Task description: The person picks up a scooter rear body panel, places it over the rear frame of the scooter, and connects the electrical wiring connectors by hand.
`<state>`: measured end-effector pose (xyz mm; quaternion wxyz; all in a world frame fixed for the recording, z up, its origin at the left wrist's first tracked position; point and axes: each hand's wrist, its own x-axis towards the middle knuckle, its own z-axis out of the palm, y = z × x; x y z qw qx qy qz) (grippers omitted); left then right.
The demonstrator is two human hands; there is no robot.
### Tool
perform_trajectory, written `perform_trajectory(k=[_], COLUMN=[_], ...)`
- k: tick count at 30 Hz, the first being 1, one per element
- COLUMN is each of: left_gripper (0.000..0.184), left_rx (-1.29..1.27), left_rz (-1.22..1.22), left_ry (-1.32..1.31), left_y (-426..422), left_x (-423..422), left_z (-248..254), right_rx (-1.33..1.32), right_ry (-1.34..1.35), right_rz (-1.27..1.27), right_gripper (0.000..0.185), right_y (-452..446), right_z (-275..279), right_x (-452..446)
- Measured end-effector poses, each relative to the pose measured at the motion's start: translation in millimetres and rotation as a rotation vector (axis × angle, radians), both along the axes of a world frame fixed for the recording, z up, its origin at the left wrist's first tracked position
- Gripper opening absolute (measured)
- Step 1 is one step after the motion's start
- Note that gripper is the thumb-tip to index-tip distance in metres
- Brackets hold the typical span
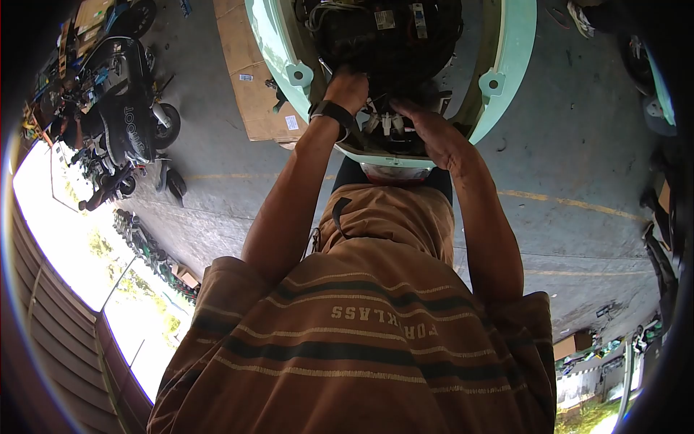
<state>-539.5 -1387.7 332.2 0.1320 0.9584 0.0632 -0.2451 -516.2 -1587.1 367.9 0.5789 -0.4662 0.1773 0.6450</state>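
Note:
A mint-green scooter body stands right in front of me, its inner bay open. Inside sits a dark unit with white labels and cables. My left hand, with a dark band on its wrist, reaches into the bay at the lower edge of this unit; its fingertips are hidden. My right hand reaches in from the other side, thumb side up, beside the white connectors. Its fingers are mostly hidden in the bay. Below the bay is a red and clear tail lamp.
Flattened cardboard lies on the grey floor to the left. Further left stands a black scooter among other parts. At the right edge are another mint-green body and a shoe.

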Motion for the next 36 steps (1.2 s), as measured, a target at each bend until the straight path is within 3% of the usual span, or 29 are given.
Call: perform_trajectory(k=[3,6,8,12,18,20,21,23,24,25,27,30,32,36], left_gripper=[0.018,0.022,0.023,0.014,0.019,0.024,0.024,0.038,0.038,0.04,0.043,0.053,0.059,0.062], left_rx=[0.029,0.121,-0.039,-0.189,-0.002,-0.049,-0.048,-0.106,-0.107,0.147,0.408,0.368,-0.1,0.02], left_rz=[-0.142,-0.239,-0.357,-0.224,-0.202,0.163,0.166,1.17,1.175,1.362,1.537,1.368,1.118,1.126], left_ry=[-0.051,0.138,0.05,-0.122,0.068,0.021,0.02,0.099,0.097,0.02,-0.061,-0.097,0.246,0.25], left_y=[-2,-4,2,1,2,3,4,0,-8,-19,-18,-6,0,-12], left_x=[-5,1,-4,-9,-5,-7,-3,9,13,19,20,11,16,25], left_z=[6,10,11,1,-14,-30,-41,-65,-71,-78,-93,-89,-59,-42], right_rx=[0.006,-0.008,0.009,0.076,0.014,0.016,0.024,0.032,0.048,0.065,0.074,0.057,0.039,0.077], right_ry=[-0.049,-0.101,-0.127,-0.202,-0.2,-0.211,-0.217,-0.22,-0.199,-0.179,-0.157,-0.148,-0.156,-0.132], right_rz=[0.012,0.088,0.146,0.173,0.152,0.151,0.146,0.149,0.122,0.095,0.094,0.096,0.104,0.043], right_gripper=[0.07,0.065,0.066,0.067,0.065,0.064,0.062,0.061,0.059,0.057,0.059,0.061,0.061,0.059], right_y=[0,0,-1,-2,-2,-1,-1,0,0,0,0,-3,-5,-5], right_z=[7,10,6,3,-3,-5,-8,-8,-6,-5,-8,-9,-9,-3], right_x=[0,3,2,-1,-5,-6,-6,-9,-8,-7,-9,-11,-13,-10])
